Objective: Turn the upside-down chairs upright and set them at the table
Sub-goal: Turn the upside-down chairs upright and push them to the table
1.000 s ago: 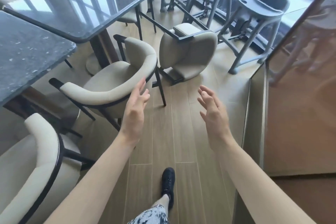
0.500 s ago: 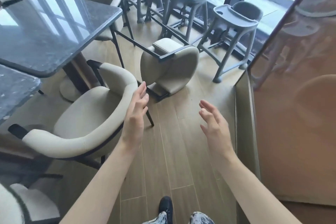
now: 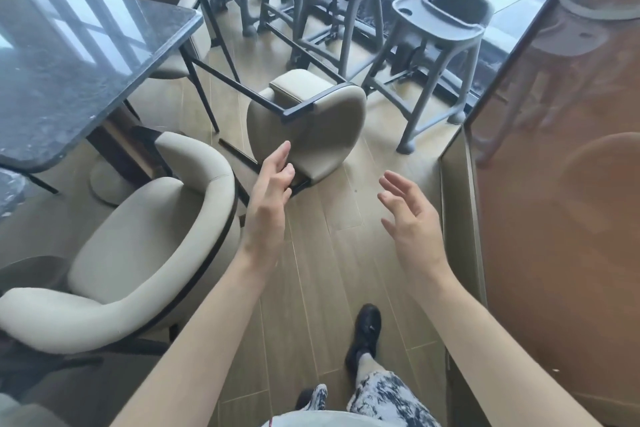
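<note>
Reaching for the overturned chair [image 3: 311, 128] beside the counter [image 3: 86, 55] — left hand [image 3: 270, 198] and right hand [image 3: 412, 218] both released, fingers spread, empty. Next, likely: gripping its frame, flipping upright.

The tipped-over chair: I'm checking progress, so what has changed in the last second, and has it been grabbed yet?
The person has walked forward, so the tipped-over chair now lies just beyond the hands. Both hands have reached toward it: the left hand overlaps its lower edge in view, though contact is unclear, and the right hand is apart from it. Neither grips anything. The chair lies as before, and both hands stay open.
</note>
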### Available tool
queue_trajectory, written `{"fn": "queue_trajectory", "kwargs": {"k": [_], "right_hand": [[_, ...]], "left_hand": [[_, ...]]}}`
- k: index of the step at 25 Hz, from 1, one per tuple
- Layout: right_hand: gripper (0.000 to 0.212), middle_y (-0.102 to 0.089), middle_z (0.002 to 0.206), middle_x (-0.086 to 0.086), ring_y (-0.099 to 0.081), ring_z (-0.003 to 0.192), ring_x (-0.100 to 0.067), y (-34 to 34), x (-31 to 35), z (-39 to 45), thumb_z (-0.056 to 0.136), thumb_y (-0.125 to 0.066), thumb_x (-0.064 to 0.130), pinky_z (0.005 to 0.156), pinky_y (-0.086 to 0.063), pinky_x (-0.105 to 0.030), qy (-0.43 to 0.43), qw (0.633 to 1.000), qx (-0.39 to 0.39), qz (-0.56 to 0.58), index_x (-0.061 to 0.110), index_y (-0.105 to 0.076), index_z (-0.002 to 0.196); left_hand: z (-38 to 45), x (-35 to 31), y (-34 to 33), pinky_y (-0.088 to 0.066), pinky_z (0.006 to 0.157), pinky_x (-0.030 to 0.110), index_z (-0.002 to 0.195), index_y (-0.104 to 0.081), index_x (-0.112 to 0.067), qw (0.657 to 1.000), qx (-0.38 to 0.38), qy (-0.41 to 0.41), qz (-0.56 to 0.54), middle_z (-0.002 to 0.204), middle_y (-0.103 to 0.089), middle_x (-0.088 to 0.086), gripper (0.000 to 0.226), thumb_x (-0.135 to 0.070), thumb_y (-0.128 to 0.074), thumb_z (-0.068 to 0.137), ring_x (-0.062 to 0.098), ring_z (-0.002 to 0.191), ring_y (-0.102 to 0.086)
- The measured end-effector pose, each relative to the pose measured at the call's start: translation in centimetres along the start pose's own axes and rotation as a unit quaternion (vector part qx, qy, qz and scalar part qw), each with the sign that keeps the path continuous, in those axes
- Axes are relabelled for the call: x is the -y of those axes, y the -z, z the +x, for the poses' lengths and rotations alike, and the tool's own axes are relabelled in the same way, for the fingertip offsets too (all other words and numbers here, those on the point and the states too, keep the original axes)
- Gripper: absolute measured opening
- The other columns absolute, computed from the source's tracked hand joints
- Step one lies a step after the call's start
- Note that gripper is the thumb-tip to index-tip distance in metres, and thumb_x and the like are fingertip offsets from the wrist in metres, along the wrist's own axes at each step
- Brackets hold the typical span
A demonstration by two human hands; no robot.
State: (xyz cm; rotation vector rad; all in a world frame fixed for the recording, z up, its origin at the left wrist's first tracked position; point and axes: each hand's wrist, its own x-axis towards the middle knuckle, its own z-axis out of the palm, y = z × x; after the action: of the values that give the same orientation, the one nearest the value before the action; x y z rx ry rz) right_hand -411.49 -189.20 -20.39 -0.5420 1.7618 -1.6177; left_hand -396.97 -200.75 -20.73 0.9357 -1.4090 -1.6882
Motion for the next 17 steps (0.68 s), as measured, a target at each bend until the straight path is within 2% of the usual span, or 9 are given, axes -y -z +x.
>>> {"fn": "queue_trajectory", "kwargs": {"k": [6,12,17], "right_hand": [[0.032,-0.064,0.126,0.013,-0.059,0.120,-0.005,4.6,1.4,9.0,0.101,-0.053,0.015,0.111,-0.043,-0.042,-0.009,1.000,0.002,-0.002,0.025,-0.061,0.129],[0.031,-0.066,0.126,0.012,-0.059,0.120,-0.004,10.0,3.1,17.9,0.101,-0.053,0.016,0.110,-0.044,-0.041,-0.018,1.000,0.009,-0.021,0.022,-0.063,0.129],[0.027,-0.067,0.123,0.011,-0.061,0.119,-0.008,13.5,4.6,23.2,0.100,-0.053,0.018,0.103,-0.048,-0.040,-0.037,0.999,0.012,-0.020,0.027,-0.065,0.124]], "left_hand": [[7.2,0.6,-7.2,-0.032,0.115,0.033,0.135,-0.048,-0.044,1.000,-0.015,0.010,-0.015,0.152,-0.044,-0.015,0.048,-0.040,-0.041,0.088,0.004,0.140,-0.042],[14.6,1.0,-15.0,-0.033,0.116,0.034,0.135,-0.050,-0.044,1.000,-0.012,0.003,-0.006,0.149,-0.046,-0.018,0.046,-0.041,-0.041,0.090,0.002,0.138,-0.044],[19.1,1.3,-20.0,-0.033,0.118,0.037,0.127,-0.055,-0.046,1.000,0.002,-0.002,-0.012,0.139,-0.052,-0.025,0.040,-0.040,-0.042,0.090,0.002,0.137,-0.046]]}}
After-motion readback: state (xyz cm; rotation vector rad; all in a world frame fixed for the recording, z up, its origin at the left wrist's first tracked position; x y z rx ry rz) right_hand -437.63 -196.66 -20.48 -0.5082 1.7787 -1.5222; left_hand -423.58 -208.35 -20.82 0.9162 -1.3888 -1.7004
